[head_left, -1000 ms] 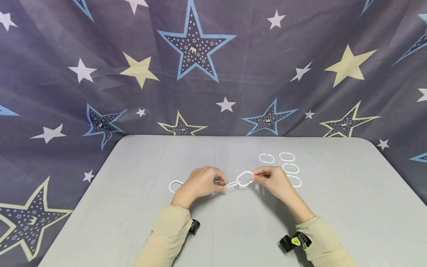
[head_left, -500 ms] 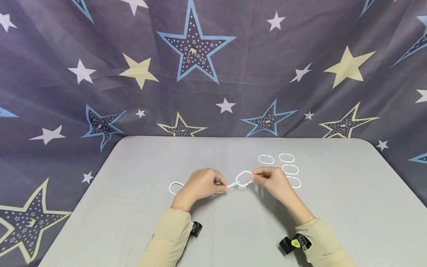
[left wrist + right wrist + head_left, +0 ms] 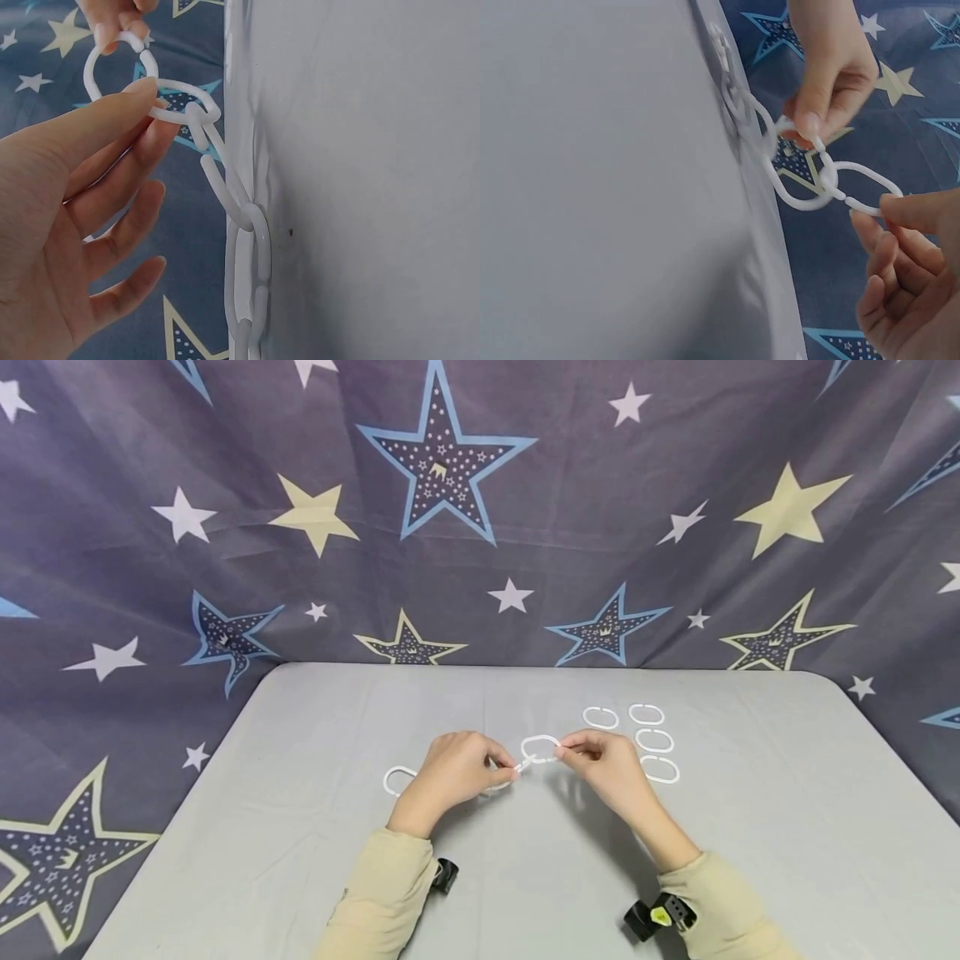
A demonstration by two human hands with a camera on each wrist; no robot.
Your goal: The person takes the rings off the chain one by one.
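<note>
Thumb and fingertips of my left hand (image 3: 457, 770) pinch the end link of a white plastic chain (image 3: 263, 244), whose links hang down in the left wrist view. The chain's far end (image 3: 387, 777) shows on the table left of that hand. My right hand (image 3: 613, 770) pinches an oval white link (image 3: 866, 169) with a small gap in its side. This link appears hooked through the left hand's link (image 3: 829, 180), just beyond the left fingertips. Part of the chain is hidden behind the left hand in the head view.
Several loose white oval links lie at the right back of the grey table (image 3: 750, 810), among them a single link (image 3: 601, 708) and a link (image 3: 647, 706) beside it. A starry cloth (image 3: 570, 510) hangs behind the table.
The right hand has shifted slightly left, and its link has turned to lie flatter and a little higher. The left hand keeps its pinch, almost in place.
</note>
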